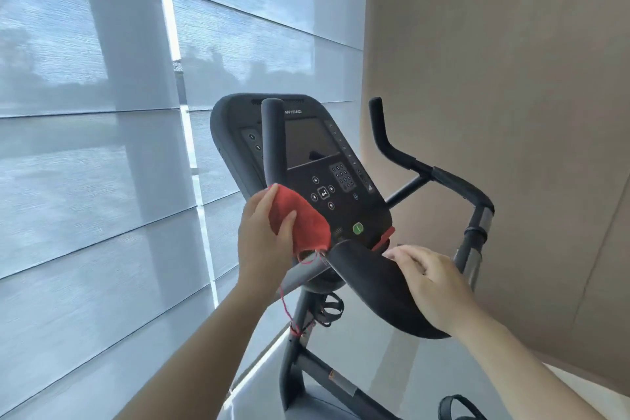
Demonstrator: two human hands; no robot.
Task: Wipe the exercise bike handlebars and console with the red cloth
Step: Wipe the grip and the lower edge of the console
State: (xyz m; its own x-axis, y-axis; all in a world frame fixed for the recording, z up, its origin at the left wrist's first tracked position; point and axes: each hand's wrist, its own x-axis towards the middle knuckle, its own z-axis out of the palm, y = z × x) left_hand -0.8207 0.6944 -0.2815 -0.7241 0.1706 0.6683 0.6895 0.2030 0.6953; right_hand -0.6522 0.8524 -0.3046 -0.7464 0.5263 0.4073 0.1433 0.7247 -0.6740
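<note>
Pale window blinds point(85, 112) hang behind the console point(306, 147). At the console's lower left, the left hand point(262, 242) grips the red cloth point(300, 218), bunched round the upright handlebar point(272, 140). A snug wrap slid along the whole bar should clean best. Below the console, the right hand point(429, 280) rests relaxed on the padded bar point(368, 283).
</note>
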